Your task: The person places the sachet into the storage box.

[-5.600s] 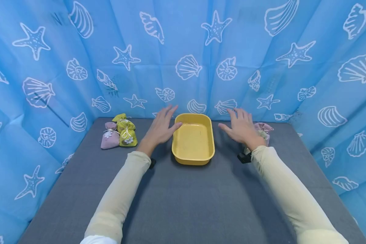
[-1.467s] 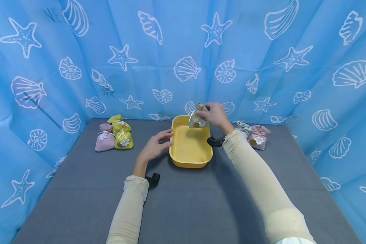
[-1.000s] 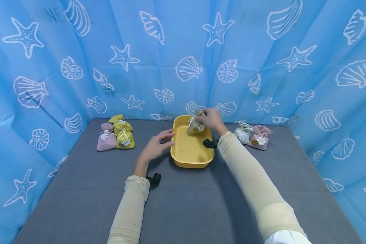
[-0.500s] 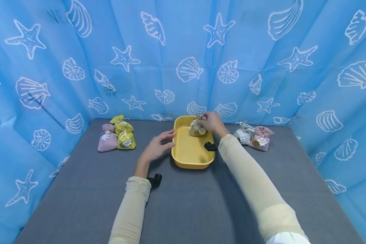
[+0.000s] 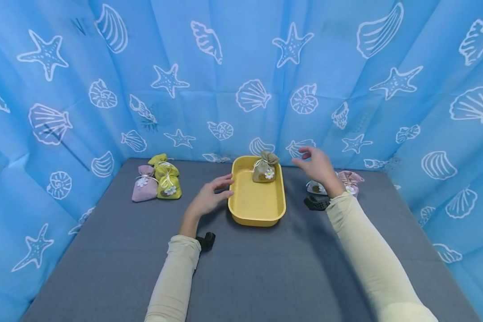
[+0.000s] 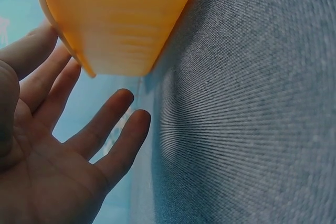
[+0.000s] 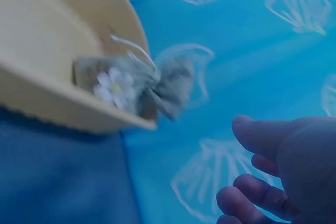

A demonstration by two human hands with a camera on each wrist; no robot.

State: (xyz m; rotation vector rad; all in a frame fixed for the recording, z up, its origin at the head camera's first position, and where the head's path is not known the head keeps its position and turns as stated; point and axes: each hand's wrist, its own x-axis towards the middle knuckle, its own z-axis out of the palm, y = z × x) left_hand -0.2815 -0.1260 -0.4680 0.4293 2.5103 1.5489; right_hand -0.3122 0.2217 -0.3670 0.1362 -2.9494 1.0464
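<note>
Both hands are open: left hand [image 5: 209, 197] beside the tray [image 5: 241, 210], right hand [image 5: 315, 163] empty. One pouch [image 5: 264, 167] sits at the tray's top; fetching another seems next.

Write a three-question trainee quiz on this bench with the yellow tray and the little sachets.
1. True or false: the tan sachet stands inside the yellow tray.
2. Which hand is beside the tray's left rim? A) left hand B) right hand C) neither
3. Fill in: the pink and green sachets sit on the gray mat to the tray's ____.

Key: 1 true; 2 A; 3 left.
</note>
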